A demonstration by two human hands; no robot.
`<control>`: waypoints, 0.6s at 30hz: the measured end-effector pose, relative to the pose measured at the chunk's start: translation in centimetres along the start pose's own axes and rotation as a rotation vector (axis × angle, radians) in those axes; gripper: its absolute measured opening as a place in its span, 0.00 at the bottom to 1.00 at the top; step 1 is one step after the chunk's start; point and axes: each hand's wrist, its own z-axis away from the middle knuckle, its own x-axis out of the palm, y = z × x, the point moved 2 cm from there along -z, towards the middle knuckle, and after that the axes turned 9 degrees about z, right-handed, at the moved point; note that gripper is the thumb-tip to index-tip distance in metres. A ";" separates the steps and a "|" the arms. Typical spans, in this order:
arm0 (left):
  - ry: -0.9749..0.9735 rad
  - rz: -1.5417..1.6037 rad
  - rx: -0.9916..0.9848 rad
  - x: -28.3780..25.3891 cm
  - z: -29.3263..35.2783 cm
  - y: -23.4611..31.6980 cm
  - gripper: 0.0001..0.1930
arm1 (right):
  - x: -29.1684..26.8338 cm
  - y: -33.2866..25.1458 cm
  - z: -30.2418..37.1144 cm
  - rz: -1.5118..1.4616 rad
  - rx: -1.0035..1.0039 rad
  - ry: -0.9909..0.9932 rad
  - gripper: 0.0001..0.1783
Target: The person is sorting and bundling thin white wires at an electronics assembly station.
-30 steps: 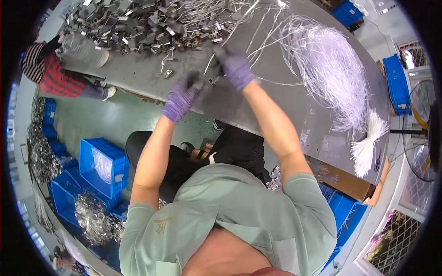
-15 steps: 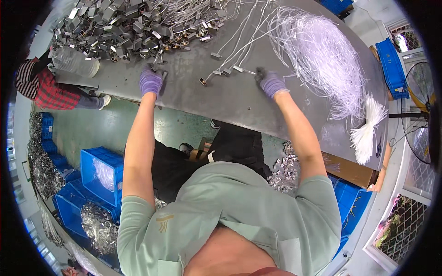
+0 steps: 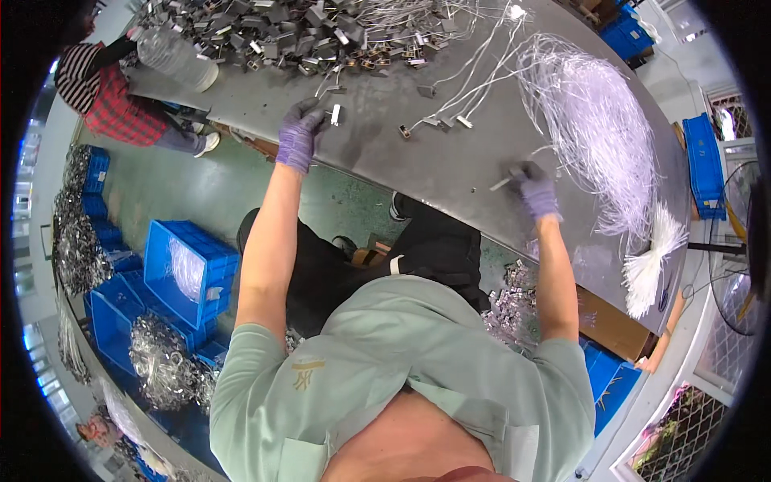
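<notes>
Both my hands wear purple gloves with dark, dirty fingertips. At the near edge of the grey table [image 3: 385, 132], my left hand [image 3: 299, 132] is closed, with a small silvery metal block [image 3: 336, 115] at its fingertips. Just beyond it lies a dark metal piece with a thin wire. My right hand [image 3: 532, 189] is closed low over the right part of the table, pinching a small pale strip [image 3: 499, 184] whose kind is unclear. Between the hands lie several small metal blocks [image 3: 438, 124] with white wires [image 3: 486, 88] running away to the back.
A heap of metal blocks [image 3: 281, 32] covers the back left, beside a large clear plastic bottle [image 3: 177, 60]. Bundled clear strands [image 3: 598, 128] and a white tie bundle [image 3: 654, 261] lie at right. Blue crates [image 3: 193, 269] stand on the floor; a person [image 3: 120, 104] stands at left.
The view has shifted, moving the table's contents rightward. My right hand has left the wired blocks and come nearer me. My left hand now has a silvery block at its fingertips.
</notes>
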 end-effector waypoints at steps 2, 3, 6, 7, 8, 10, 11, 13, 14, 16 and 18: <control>0.019 0.123 -0.027 -1.0 0.1 -0.2 0.19 | -0.7 1.1 1.0 -0.171 0.076 0.044 0.21; 0.088 0.303 -0.028 -0.9 0.4 -0.2 0.19 | -1.0 3.2 1.1 -0.278 0.102 0.154 0.19; 0.202 0.559 -0.050 -2.7 1.6 0.6 0.21 | -4.0 2.7 2.4 -0.540 0.157 0.252 0.18; 0.201 0.473 -0.029 -1.9 2.7 1.5 0.23 | -5.3 2.6 3.2 -0.691 0.212 0.275 0.18; 0.201 0.387 -0.005 -1.4 3.7 2.4 0.24 | -6.0 3.6 3.2 -0.691 0.215 0.283 0.18; 0.141 0.354 0.100 -1.9 5.5 4.2 0.26 | -7.0 4.4 3.0 -1.048 0.189 0.123 0.20; 0.083 0.315 0.204 -2.1 6.4 5.1 0.28 | -6.6 4.0 2.8 -1.165 0.121 -0.028 0.20; 0.081 0.254 0.251 -1.9 8.6 6.8 0.29 | -4.1 0.6 3.1 -1.158 0.101 -0.117 0.20; 0.069 0.191 0.287 -1.5 9.7 7.6 0.31 | -2.3 -1.7 3.6 -1.154 0.088 -0.192 0.20; 0.020 0.179 0.282 -1.8 12.3 8.8 0.33 | 0.8 -7.7 4.3 -0.966 0.182 -0.335 0.16; 0.007 0.188 0.267 -3.5 13.8 9.1 0.30 | 4.4 -9.8 2.7 -0.624 -0.009 -0.319 0.14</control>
